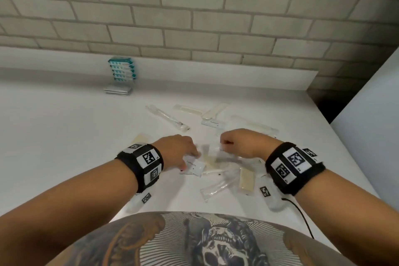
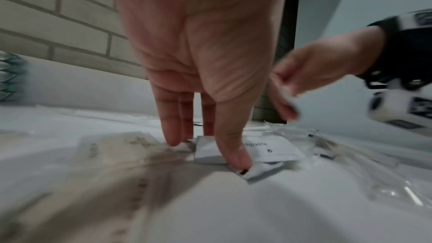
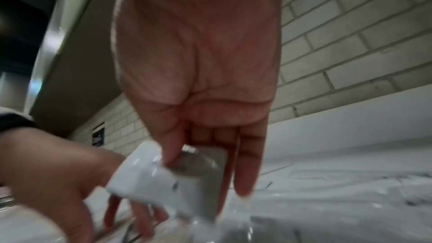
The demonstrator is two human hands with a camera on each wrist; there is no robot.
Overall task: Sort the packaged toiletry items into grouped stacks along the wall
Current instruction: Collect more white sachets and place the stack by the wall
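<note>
A loose heap of clear and white toiletry packets (image 1: 218, 168) lies on the white counter (image 1: 64, 136) in front of me. My left hand (image 1: 190, 160) reaches down into it. Its straight fingers (image 2: 173, 136) and thumb touch a white toothpaste sachet (image 2: 268, 151) and a second white sachet (image 2: 208, 151) beside it. My right hand (image 1: 223, 143) hovers just right of the left hand and pinches a small white sachet (image 3: 149, 182) between thumb and fingers, lifted off the heap. A stack of teal packets (image 1: 122, 71) stands against the wall, with a low grey stack (image 1: 118, 90) in front of it.
Farther back lie a wrapped toothbrush (image 1: 167, 117), pale comb packets (image 1: 190, 109) (image 1: 254, 124) and another toothpaste sachet (image 1: 212, 123). A cream soap bar (image 1: 246, 179) sits at the heap's right. A white panel (image 1: 367, 125) bounds the counter's right side. A black cable (image 1: 302, 218) trails near my right wrist.
</note>
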